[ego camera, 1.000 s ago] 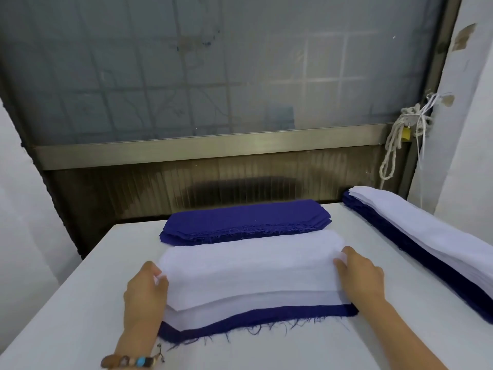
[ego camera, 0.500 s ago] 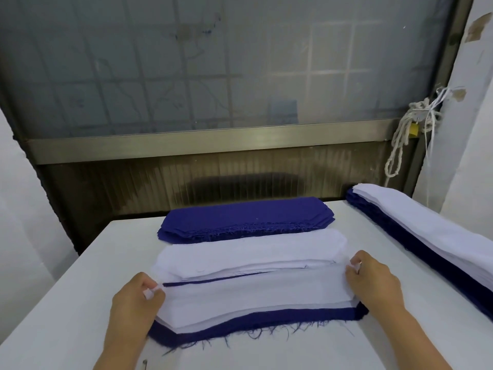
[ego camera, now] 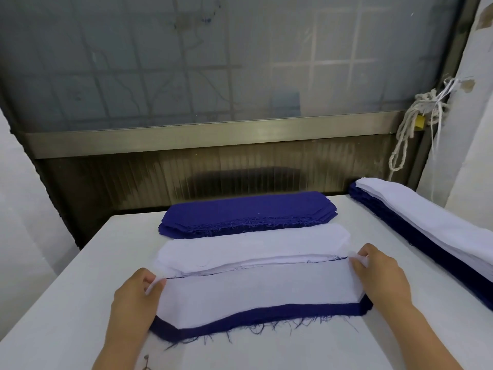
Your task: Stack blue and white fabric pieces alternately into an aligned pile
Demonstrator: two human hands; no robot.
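Head camera, looking down: the left hand pinches the left end of a white piece between thumb and fingers, and the right hand pinches its right end the same way. Held at both ends, the cloth stays taut and flat, which probably lets the person square it over the blue piece beneath; blue shows as a frayed band along the near edge, so the two are not yet flush. Just behind lies the white supply pile, and behind that the blue supply pile, both near enough to draw from in turn. A finished-looking blue and white stack sits well apart on the right of the table. Compared with a second ago, the white piece has come nearer the person, off the white pile, and now covers more of the blue.
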